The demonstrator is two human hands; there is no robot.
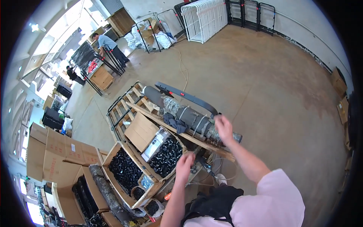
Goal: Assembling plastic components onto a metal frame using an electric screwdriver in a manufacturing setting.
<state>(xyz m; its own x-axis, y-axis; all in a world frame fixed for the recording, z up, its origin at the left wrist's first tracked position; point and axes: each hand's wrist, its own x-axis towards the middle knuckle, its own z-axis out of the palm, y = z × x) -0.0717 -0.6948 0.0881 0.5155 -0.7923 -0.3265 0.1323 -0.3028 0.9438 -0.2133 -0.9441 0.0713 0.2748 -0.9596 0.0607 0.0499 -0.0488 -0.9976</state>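
A black bent-tube frame (pixel 187 97) with small red marks rests along the top of a thick padded roll (pixel 194 119). At the near, curved end of that frame is my right hand (pixel 224 128), its fingers closed around the end. My left hand (pixel 184 164) is held low beside a wooden bin, its fingers pinched together. Whatever they may hold is too small to make out. Next to it, the bin holds many small shiny black parts (pixel 166 157). Just right of my left hand lies a dark power tool (pixel 206 165) with a hose.
A second wooden bin (pixel 124 170) of black parts stands left, beside cardboard boxes (pixel 62 149) and another worn roll (pixel 106 193). A dark cloth (pixel 176 123) lies against the padded roll. White racks (pixel 204 20) line the far wall. A person (pixel 107 45) bends over a far bench.
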